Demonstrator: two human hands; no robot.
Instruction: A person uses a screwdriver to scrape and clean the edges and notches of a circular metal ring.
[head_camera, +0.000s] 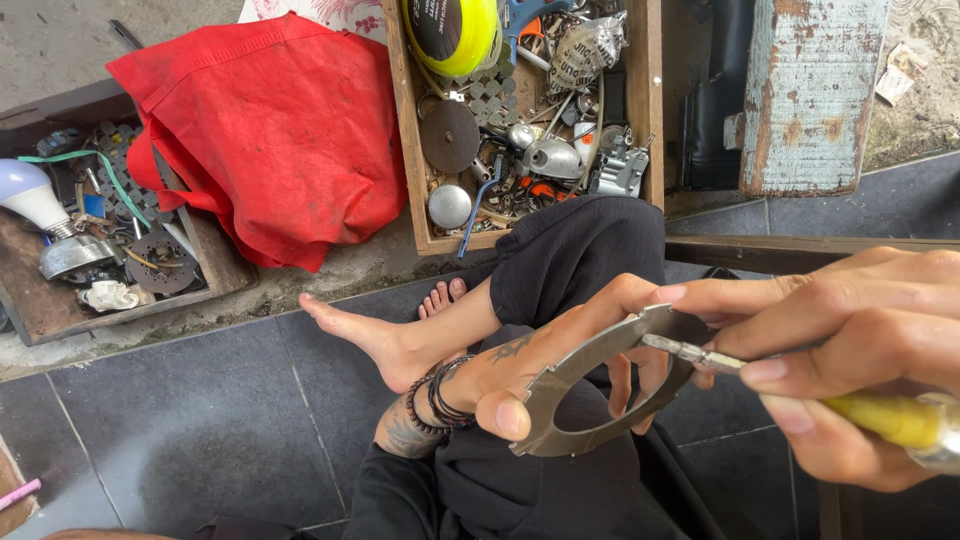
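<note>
My left hand (555, 355) grips a flat grey metal ring plate (580, 400) with cut-out openings, thumb on its lower edge and fingers over the top. My right hand (850, 350) holds a yellow-handled screwdriver (880, 415), its metal bit (690, 352) resting against the upper part of the plate. Dark bead bracelets circle my left wrist (440, 395). Both hands hover above my lap in black trousers, with a bare foot (385, 335) on the tiled floor below.
A wooden box (640, 90) of metal parts, a yellow reel and tools stands ahead. A red cloth bag (270, 130) lies left of it. Another wooden tray (60, 300) holds a light bulb (35, 195) and discs. A worn blue plank (810, 90) stands at right.
</note>
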